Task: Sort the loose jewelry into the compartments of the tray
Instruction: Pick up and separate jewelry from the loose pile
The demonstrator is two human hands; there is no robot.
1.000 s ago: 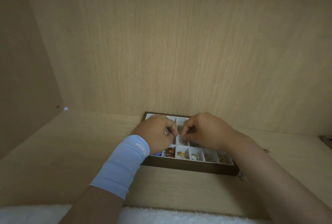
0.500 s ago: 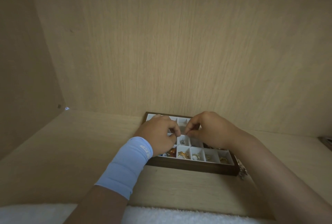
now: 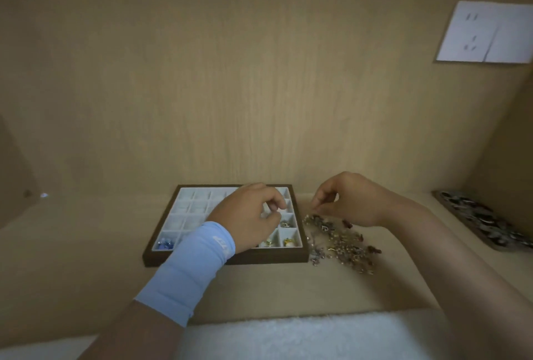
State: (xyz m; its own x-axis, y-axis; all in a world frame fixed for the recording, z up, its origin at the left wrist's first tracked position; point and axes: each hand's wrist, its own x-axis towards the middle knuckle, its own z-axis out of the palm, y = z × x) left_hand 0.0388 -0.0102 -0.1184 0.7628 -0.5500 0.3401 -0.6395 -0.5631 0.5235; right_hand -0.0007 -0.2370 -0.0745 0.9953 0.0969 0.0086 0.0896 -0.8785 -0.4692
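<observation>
Right hand touches loose jewelry; left hand curls over tray.

Wood-grain wall rises behind the right hand; a white socket plate sits high above and right of it. A side wall stands to its right. A matching shelf lies beneath, with white cloth nearer than the hand. The light is dim and warm.
</observation>
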